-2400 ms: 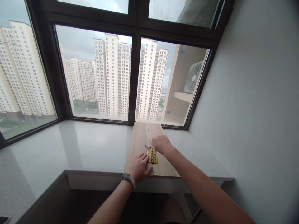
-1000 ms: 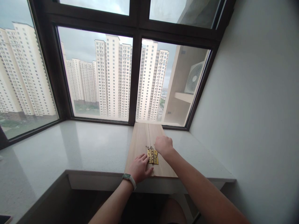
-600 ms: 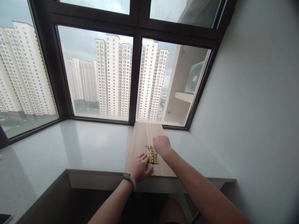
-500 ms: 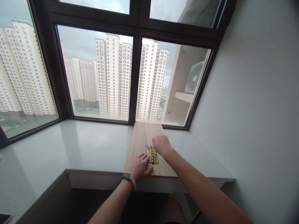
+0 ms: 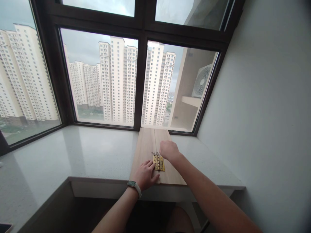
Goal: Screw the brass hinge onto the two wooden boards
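A brass hinge [image 5: 158,162] lies spread open on two light wooden boards [image 5: 148,139], its knuckle along the seam between them. A few small dark screws [image 5: 155,153] rest at its far edge. My left hand [image 5: 145,174] lies flat with fingers stretched out, fingertips at the hinge's left leaf. Over the hinge's far right corner, my right hand [image 5: 168,150] is closed in a fist. A thin dark line shows below it at the right leaf, but whatever the fist holds is hidden by the fingers.
The boards lie across a pale stone windowsill [image 5: 104,155], reaching from its front edge to the dark window frame [image 5: 139,106]. A white wall [image 5: 262,97] rises on the right. Part of a dark object [image 5: 5,227] shows at the bottom left corner.
My right fist has shifted very slightly to the right over the hinge. My left hand and the hinge stay in the same place.
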Tool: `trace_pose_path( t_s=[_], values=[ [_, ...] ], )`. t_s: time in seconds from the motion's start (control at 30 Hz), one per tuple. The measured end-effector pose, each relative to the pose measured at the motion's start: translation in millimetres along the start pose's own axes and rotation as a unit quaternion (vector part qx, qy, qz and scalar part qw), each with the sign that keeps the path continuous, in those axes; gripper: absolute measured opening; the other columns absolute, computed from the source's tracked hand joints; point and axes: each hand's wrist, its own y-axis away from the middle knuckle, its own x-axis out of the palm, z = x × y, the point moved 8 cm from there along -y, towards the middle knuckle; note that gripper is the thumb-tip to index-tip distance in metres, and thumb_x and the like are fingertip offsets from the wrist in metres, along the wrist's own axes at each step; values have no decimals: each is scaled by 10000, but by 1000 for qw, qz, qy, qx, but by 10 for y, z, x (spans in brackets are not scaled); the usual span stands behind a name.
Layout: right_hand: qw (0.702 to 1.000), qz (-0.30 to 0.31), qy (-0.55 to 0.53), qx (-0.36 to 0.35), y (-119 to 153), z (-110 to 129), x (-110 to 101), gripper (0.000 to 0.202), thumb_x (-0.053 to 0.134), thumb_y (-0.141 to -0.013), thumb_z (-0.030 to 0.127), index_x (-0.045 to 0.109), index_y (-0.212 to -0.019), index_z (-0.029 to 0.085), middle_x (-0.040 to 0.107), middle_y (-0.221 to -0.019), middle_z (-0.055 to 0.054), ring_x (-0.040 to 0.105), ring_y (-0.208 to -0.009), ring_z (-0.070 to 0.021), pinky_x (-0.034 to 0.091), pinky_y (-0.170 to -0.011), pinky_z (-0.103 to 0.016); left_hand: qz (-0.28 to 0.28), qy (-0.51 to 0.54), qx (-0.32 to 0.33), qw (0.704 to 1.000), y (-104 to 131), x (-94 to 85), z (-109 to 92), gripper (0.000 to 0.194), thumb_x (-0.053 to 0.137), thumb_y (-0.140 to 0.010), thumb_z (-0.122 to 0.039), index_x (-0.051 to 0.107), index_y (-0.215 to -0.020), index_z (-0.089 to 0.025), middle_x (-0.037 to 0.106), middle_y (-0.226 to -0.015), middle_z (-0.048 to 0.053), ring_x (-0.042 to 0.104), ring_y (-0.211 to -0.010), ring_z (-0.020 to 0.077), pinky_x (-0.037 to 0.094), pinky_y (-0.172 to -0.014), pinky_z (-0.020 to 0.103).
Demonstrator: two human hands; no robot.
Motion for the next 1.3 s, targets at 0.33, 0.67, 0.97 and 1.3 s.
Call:
trace_pose_path(
  t_s=[0.33,0.67,0.97,1.3],
  values=[
    [999,3,26,26,-61,-57,56,286,490,-932,239,748,-1032,164,746,-1023,-175,712,-950,-252,515,-770,-322,1,3,-2,1000,0,29,16,527,556,-890,-534,563,-1328,-241,571,-1382,97,456,-1337,319,387,-1123,486],
    [989,-19,75,-124,25,84,-30,388,418,-972,322,764,-980,147,747,-985,-174,705,-934,-260,500,-823,-345,-1,10,-5,1000,19,16,44,523,555,-891,-529,561,-1338,-258,568,-1391,94,449,-1347,323,385,-1119,498],
    [1000,-15,12,-18,37,-89,-26,307,480,-918,282,732,-1048,164,737,-1029,-170,702,-944,-254,511,-776,-317,1,5,-4,1000,17,31,43,535,559,-889,-534,562,-1340,-247,563,-1397,94,444,-1351,325,372,-1131,497],
    [998,36,-7,55,-13,-164,69,380,472,-969,410,727,-1112,167,737,-1060,-188,698,-1011,-239,521,-812,-296,-1,4,0,1000,6,14,11,519,565,-890,-523,562,-1330,-249,570,-1383,91,455,-1338,324,385,-1120,494]
  ],
)
